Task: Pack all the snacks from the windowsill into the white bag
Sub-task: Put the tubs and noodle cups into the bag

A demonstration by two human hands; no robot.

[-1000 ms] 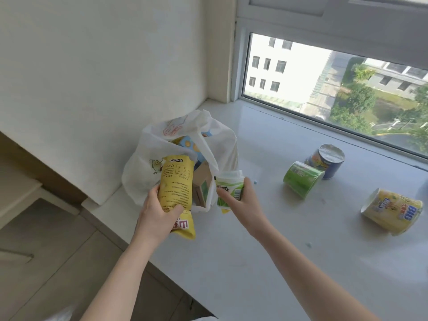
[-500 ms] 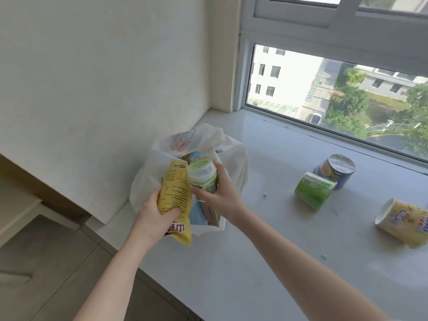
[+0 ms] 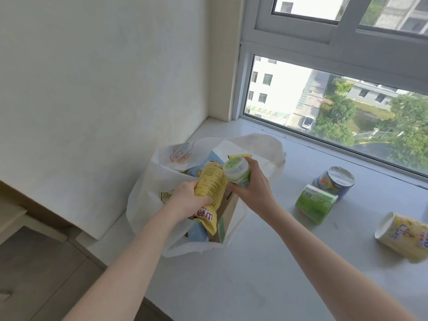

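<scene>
**Windowsill packing: two items at the bag mouth**

Pale stone windowsill (image 3: 266, 262) runs under a window, w/ the crumpled white plastic bag (image 3: 148, 200) standing open at its left end by the wall.

Key relation: small white-and-green plastic jar (image 3: 237, 170) sits directly above the bag opening, long axis tilted, lid end toward the wall. Right hand (image 3: 252, 193) is wrapped around its lower body, firm grip. Judged next move: lower jar straight down into the bag.

Left hand (image 3: 188, 200) is clamped on a yellow printed foil snack pouch (image 3: 210, 188), long axis leaning up and away, lower end hanging over the bag's near rim. Pouch touches the jar on its left, so clearance is tight.

Obstructions: bag already holds a brown cardboard box (image 3: 228, 212) and blue packets; free space approx. at rear right.

Remaining on the sill, well apart to the right: green paper cup (image 3: 316, 202) on its side, blue foil-lidded cup (image 3: 335, 183) just behind it, yellow paper cup (image 3: 403, 237) on its side.
</scene>
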